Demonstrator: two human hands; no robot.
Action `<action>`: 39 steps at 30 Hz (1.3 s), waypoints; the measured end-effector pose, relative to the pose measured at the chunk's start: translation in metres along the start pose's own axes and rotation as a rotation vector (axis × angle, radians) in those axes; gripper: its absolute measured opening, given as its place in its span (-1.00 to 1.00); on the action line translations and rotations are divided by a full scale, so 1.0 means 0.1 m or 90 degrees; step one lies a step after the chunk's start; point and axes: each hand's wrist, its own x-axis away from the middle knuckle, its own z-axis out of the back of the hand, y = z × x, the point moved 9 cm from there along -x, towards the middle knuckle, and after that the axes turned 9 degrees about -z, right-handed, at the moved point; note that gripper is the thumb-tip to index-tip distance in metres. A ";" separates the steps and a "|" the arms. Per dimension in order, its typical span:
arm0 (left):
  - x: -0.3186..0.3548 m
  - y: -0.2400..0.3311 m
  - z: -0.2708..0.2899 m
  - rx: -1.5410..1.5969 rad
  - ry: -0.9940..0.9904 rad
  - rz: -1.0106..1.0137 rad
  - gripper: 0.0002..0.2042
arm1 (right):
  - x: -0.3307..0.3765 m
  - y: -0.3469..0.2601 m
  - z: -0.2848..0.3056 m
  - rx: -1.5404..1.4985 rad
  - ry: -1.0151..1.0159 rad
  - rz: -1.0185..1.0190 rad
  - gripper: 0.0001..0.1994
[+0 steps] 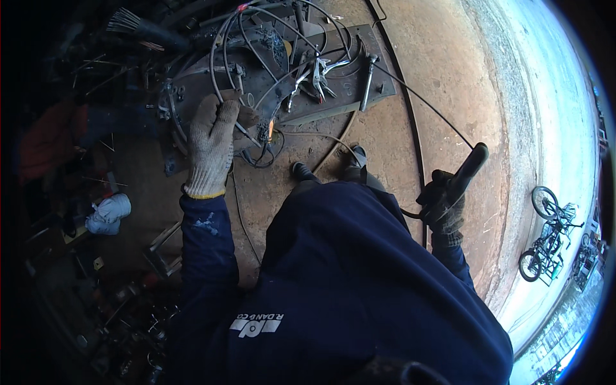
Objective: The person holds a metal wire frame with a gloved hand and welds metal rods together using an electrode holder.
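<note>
- The left hand (pixel 212 144), in a pale knit glove, was seen at about ten o'clock, laid on bent rod work (pixel 256 131) at the near edge of a steel plate (pixel 378 86) that served as a bench.
- Its fingers were curled over the rods; whether they were truly clamped could not be told.
- The right hand (pixel 443 205), in a dark glove at about three o'clock, was clenched around the black handle of an electrode holder (pixel 467 168).
- A thin electrode (pixel 423 102) was seen running from that holder toward twelve o'clock, its far end reaching the plate.
- A cable (pixel 410 212) was seen leaving the holder just beside the right hand.
- Locking pliers (pixel 317 77) and a hammer (pixel 367 80) were seen lying on the plate, apart from both hands.
- The holder was judged stiff and moderately light, best gripped on its insulated handle, well back from the jaws.
- The electrode was judged long, whippy and brittle-coated, so it was thought liable to waver at its tip.
- The rod work was judged rigid, springy in places and possibly hot, best held through the glove away from any joint.
</note>
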 end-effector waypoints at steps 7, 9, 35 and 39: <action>-0.07 0.18 -0.11 -0.082 0.028 -0.055 -0.77 | -0.41 -0.10 -0.27 0.018 -0.215 -0.043 -0.32; -0.05 0.18 -0.10 -0.111 0.015 -0.038 -0.77 | -0.46 -0.17 -0.38 0.039 -0.255 -0.007 -0.35; -0.14 0.67 0.18 -0.004 -0.053 0.078 -0.68 | -0.18 0.09 -0.79 0.025 -0.184 -0.006 -0.42; -0.17 0.68 0.16 0.019 -0.044 0.063 -0.69 | -0.19 0.09 -0.79 0.026 -0.194 -0.017 -0.42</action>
